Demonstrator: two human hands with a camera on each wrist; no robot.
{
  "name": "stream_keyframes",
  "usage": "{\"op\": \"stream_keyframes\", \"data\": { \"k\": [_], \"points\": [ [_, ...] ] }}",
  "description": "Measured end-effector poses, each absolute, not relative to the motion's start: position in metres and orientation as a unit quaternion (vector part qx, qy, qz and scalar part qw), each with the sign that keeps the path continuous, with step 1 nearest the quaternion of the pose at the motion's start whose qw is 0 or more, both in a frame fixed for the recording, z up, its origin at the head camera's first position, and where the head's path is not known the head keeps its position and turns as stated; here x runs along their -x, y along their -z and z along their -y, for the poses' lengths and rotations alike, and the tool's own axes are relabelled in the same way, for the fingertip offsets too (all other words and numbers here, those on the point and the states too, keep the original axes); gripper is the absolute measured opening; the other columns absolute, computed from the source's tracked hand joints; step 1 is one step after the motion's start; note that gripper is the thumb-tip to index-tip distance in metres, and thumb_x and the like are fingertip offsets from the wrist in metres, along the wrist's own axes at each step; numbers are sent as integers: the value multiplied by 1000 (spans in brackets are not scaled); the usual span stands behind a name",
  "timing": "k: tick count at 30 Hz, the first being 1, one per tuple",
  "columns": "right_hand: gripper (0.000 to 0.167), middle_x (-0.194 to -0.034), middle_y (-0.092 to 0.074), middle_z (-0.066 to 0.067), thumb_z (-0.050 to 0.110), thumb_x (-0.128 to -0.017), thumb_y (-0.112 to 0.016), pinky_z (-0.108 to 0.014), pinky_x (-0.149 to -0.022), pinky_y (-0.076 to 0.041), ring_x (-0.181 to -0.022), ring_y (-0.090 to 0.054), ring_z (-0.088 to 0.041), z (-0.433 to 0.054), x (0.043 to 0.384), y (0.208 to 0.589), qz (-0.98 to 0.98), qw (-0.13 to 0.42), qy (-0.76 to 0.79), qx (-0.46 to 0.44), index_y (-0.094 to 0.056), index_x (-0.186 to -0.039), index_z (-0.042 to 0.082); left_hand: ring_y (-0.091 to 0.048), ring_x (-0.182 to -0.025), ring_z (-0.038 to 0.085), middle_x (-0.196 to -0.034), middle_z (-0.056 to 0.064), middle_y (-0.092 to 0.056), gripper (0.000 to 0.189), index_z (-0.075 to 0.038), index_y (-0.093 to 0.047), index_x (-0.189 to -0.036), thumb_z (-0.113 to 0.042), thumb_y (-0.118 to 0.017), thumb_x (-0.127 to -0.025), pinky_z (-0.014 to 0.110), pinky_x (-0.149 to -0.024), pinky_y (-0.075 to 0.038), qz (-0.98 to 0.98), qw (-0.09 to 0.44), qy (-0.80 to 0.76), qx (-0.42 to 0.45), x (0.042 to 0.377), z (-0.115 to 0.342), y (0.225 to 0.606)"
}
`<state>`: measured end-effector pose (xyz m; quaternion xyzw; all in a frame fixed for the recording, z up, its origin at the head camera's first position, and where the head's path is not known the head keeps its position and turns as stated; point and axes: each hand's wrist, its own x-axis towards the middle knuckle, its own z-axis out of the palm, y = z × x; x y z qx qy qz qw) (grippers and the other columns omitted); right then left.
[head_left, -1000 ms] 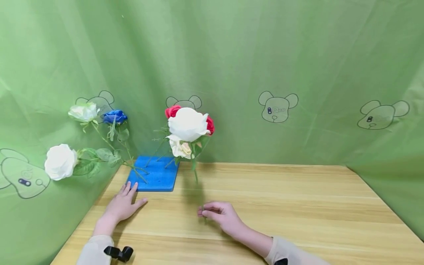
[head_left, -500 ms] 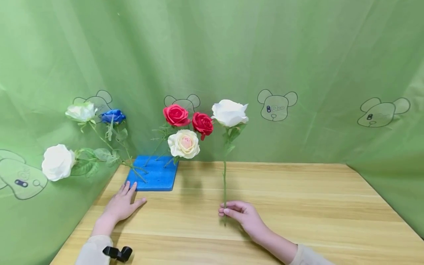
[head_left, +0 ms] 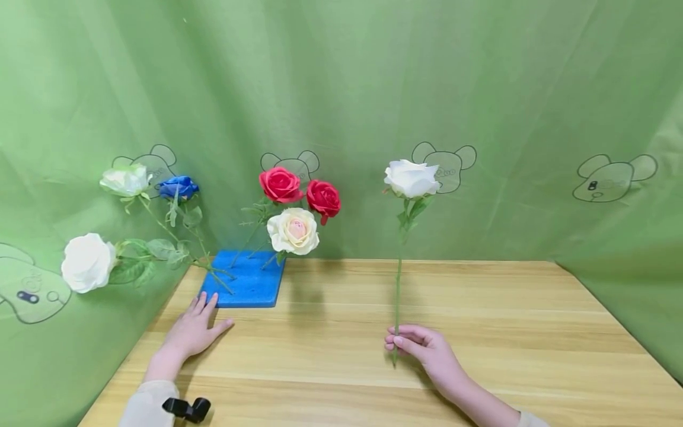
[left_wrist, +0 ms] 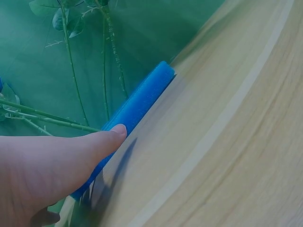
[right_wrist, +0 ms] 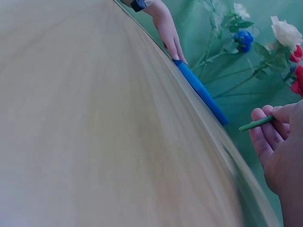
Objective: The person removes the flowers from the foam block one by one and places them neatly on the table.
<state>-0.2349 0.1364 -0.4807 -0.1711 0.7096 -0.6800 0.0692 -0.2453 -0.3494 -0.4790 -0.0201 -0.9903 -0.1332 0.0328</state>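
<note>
My right hand (head_left: 429, 356) pinches the lower stem of a white rose (head_left: 412, 179) between thumb and fingers, holding it upright over the table. The cut end of its green stem (right_wrist: 255, 124) pokes out past the fingertips in the right wrist view. At the left, my left hand (head_left: 189, 335) lies with spread fingers, its fingertips on the near left corner of a blue board (head_left: 261, 290). Stuck in that board are two red roses (head_left: 280, 184), a cream rose with a pink centre (head_left: 293, 231), a blue rose (head_left: 178, 187), a white rose (head_left: 89, 263) and a greenish-white rose (head_left: 126, 179).
The board sits at the back left of the wooden table (head_left: 480, 308). Several flowers lean out past the table's left edge. A green curtain (head_left: 507, 89) with bear-face drawings hangs behind and at the sides. A black clip-like device (head_left: 187, 409) is on the left sleeve.
My right hand has carried the white rose rightward, away from the flowers in the board, so the red and cream roses now show fully. My left hand has stayed at the board.
</note>
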Motion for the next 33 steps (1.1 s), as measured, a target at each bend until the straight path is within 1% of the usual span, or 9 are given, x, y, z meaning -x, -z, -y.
{"op": "stream_keyframes", "data": {
  "k": [3, 7, 15, 18, 24, 27, 30, 33],
  "points": [
    [43, -103, -76, 3, 10, -93, -63, -21, -86, -57, -93, -72, -6, -146, 232, 482, -711, 60, 680, 171, -51, -121, -21, -15, -144, 54, -157, 33, -15, 87, 1, -24, -153, -59, -48, -95, 69, -112, -25, 991, 35, 131, 21, 245, 349, 479],
    [42, -104, -76, 2, 7, -93, -62, -22, -84, -58, -91, -73, -7, -157, 229, 482, -711, 50, 683, 161, -50, -121, -22, -15, -144, 54, -157, 33, -15, 87, 2, -24, -152, -59, -49, -95, 68, -112, -26, 991, 37, 130, 21, 243, 349, 477],
    [43, -103, -76, -2, 10, -92, -64, -24, -82, -59, -90, -73, -10, -184, 223, 483, -729, 46, 677, 95, -53, -123, -18, -15, -144, 54, -157, 34, -16, 87, 2, -24, -152, -58, -50, -95, 69, -111, -26, 990, 40, 133, 22, 243, 348, 476],
    [41, -102, -76, -3, 9, -93, -63, -25, -83, -59, -90, -74, -12, -196, 223, 484, -721, 50, 685, 92, -53, -123, -17, -15, -144, 54, -157, 33, -15, 87, 2, -24, -152, -59, -48, -95, 69, -112, -25, 990, 38, 132, 22, 244, 349, 478],
    [28, -102, -76, -1, 6, -96, -58, -25, -82, -59, -90, -74, -13, -216, 224, 485, -693, 59, 710, 108, -61, -120, -8, -14, -144, 55, -157, 34, -13, 89, 1, -23, -153, -61, -47, -94, 69, -112, -23, 990, 36, 135, 21, 245, 352, 480],
    [25, -104, -76, -3, 5, -97, -55, -26, -83, -59, -92, -74, -13, -227, 223, 487, -679, 67, 720, 126, -64, -119, -2, -14, -144, 54, -157, 33, -13, 89, 0, -23, -153, -62, -47, -94, 69, -112, -23, 990, 34, 134, 21, 246, 352, 480],
    [24, -108, -75, 0, 5, -99, -52, -26, -85, -59, -95, -73, -12, -239, 222, 487, -659, 87, 734, 141, -67, -118, 6, -14, -144, 54, -157, 33, -13, 89, 0, -23, -153, -62, -47, -94, 69, -112, -24, 990, 33, 134, 21, 246, 352, 480],
    [27, -113, -74, 2, 3, -100, -48, -26, -87, -58, -98, -72, -13, -252, 221, 488, -631, 115, 752, 155, -69, -116, 12, -14, -144, 54, -157, 33, -13, 90, 0, -22, -153, -63, -46, -94, 69, -112, -24, 990, 33, 134, 21, 247, 352, 481]
  ]
}}
